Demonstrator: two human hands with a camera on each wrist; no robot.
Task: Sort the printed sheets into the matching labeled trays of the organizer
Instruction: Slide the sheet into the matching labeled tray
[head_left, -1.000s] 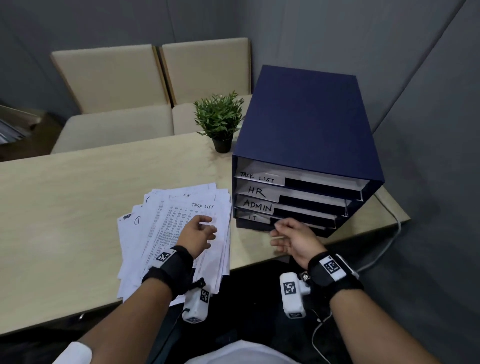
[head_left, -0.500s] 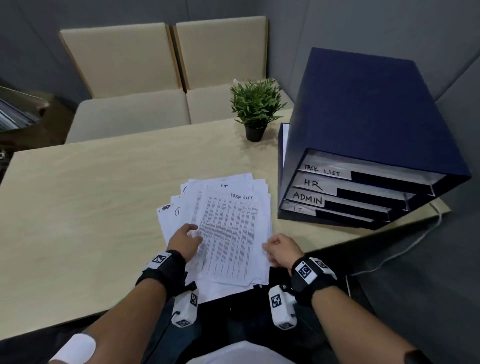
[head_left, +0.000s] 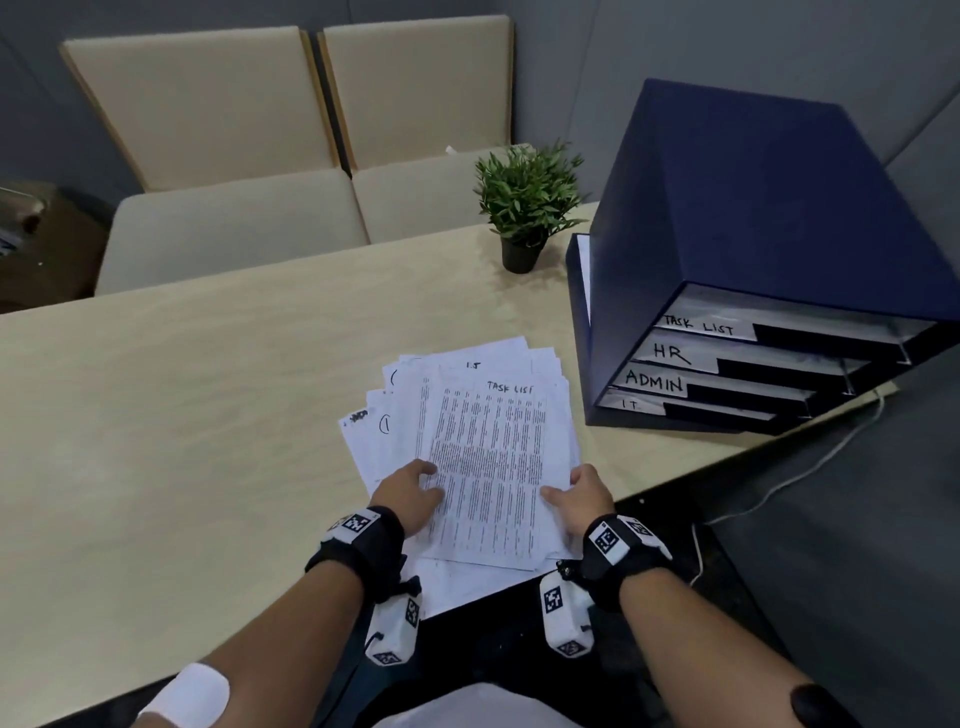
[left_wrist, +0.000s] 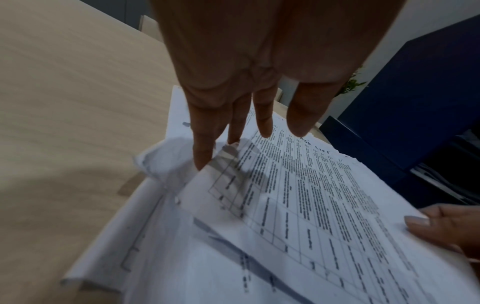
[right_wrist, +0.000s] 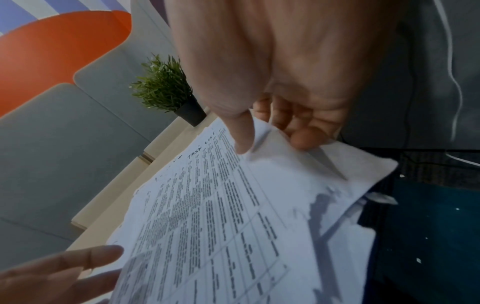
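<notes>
Left hand (head_left: 410, 493): fingers straight, resting on pile (head_left: 415, 410).
Right hand (head_left: 579, 493): pinching top sheet (head_left: 488, 467).
Risk: pulling second sheet along into wrong tray of organizer (head_left: 753, 218).

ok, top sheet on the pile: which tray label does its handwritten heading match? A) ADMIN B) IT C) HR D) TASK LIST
D: the top sheet has "TASK LIST" handwritten at its head, matching the top tray of the organizer; the left hand rests on the sheet's left edge and the right hand pinches its right edge.
</notes>
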